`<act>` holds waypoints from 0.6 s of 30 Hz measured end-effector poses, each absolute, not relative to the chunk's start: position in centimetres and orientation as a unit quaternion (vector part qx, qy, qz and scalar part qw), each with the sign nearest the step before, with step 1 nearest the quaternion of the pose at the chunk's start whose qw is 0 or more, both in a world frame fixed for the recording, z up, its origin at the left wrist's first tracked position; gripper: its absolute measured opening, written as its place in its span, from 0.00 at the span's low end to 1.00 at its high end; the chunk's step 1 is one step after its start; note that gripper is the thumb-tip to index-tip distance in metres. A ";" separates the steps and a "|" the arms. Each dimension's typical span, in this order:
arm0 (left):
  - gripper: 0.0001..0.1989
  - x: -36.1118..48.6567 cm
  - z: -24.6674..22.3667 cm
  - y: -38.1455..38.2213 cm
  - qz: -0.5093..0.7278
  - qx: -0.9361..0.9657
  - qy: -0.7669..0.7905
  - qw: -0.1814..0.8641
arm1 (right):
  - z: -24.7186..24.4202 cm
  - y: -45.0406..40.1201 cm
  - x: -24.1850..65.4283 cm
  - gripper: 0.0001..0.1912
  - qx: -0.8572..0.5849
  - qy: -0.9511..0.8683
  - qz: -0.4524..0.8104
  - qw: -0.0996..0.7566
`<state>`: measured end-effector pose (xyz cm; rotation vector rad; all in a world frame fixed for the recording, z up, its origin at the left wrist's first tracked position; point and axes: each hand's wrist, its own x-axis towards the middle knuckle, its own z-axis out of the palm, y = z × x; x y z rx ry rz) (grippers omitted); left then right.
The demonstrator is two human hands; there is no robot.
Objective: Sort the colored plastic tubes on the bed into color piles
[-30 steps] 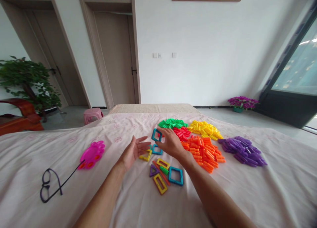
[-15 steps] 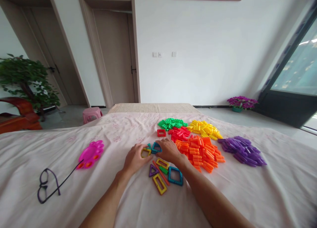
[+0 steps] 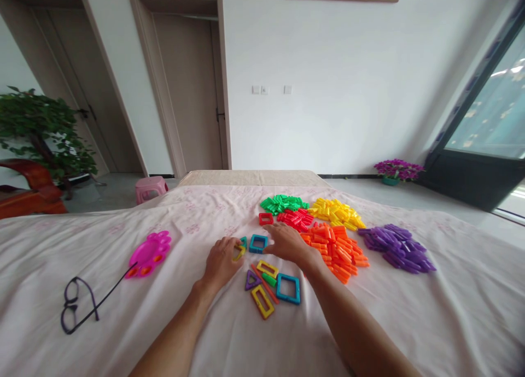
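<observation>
Blue squares (image 3: 258,251) sit stacked on the cloth (image 3: 221,328). At their 3 o'clock, the right hand (image 3: 288,242) is spread and loose. At 9 o'clock, the left hand (image 3: 221,259) curls over 1 yellow piece (image 3: 242,251); I can't tell if it grips.

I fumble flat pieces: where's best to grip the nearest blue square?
Probably pinch the blue square by its right bar, coming from the right: it lies flat with an open centre for a fingertip, and the green piece crowds its left.

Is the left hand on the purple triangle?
No, the left hand is at the yellow piece, and the purple triangle lies uncovered, apart from it.
</observation>
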<state>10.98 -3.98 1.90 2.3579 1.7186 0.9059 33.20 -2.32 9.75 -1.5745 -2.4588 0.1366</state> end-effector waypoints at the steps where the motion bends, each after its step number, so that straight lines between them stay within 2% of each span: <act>1: 0.12 11.0 1.8 -3.9 0.293 0.768 0.568 0.030 | 10.5 -2.8 33.5 0.33 -0.537 -0.835 0.059 0.099; 6: 0.10 10.1 1.5 -3.4 0.268 0.724 0.635 -0.023 | 12.1 -5.6 34.1 0.30 -0.532 -0.842 0.089 0.003; 10: 0.12 9.0 1.6 -3.0 0.244 0.670 0.699 -0.046 | 12.1 -7.7 34.1 0.40 -0.506 -0.854 0.086 -0.084; 13: 0.14 8.6 1.7 -2.9 0.238 0.648 0.722 -0.045 | 11.8 -9.1 34.3 0.47 -0.507 -0.851 0.090 -0.104; 18: 0.17 8.5 1.6 -2.9 0.242 0.647 0.721 -0.045 | 10.5 -10.9 34.7 0.51 -0.513 -0.847 0.086 -0.108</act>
